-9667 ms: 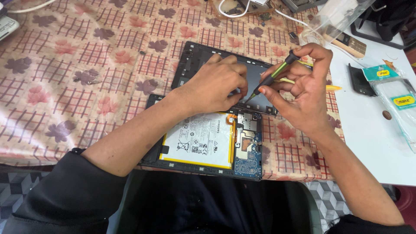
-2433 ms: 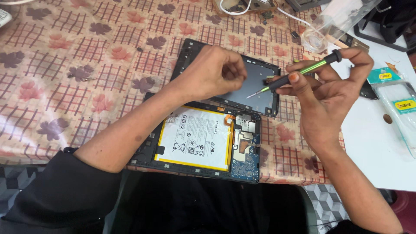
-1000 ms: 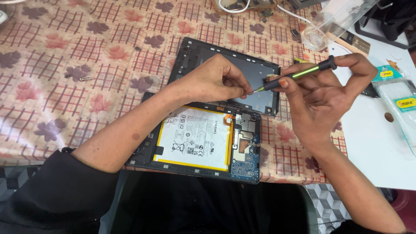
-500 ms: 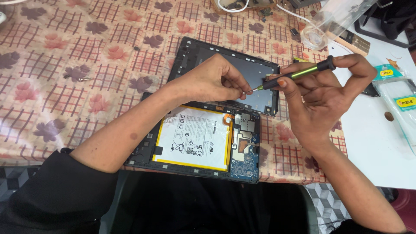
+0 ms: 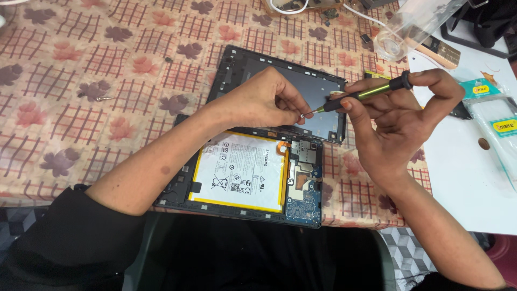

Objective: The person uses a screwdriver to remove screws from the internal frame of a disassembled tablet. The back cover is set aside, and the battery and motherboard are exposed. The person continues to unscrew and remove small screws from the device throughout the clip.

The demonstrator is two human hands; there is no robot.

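An opened tablet (image 5: 247, 178) lies at the table's near edge, its white yellow-edged battery and blue circuit board showing. Its dark back cover (image 5: 318, 89) rests just beyond. My left hand (image 5: 264, 102) hovers over the cover with fingertips pinched on a tiny screw (image 5: 303, 115). My right hand (image 5: 398, 118) grips a black and green screwdriver (image 5: 366, 94), whose tip points left and meets that screw at my left fingertips.
A patterned cloth (image 5: 81, 81) with leaf prints covers the table; one loose screw (image 5: 104, 98) lies on it at the left. A white surface (image 5: 474, 178) at the right holds packaged items (image 5: 498, 124). A clear plastic bag (image 5: 414, 24), a brush and cables lie at the back.
Over the last seconds both hands came together above the back cover; the screwdriver tip has closed in on my left fingertips. In the last half second almost nothing moved.
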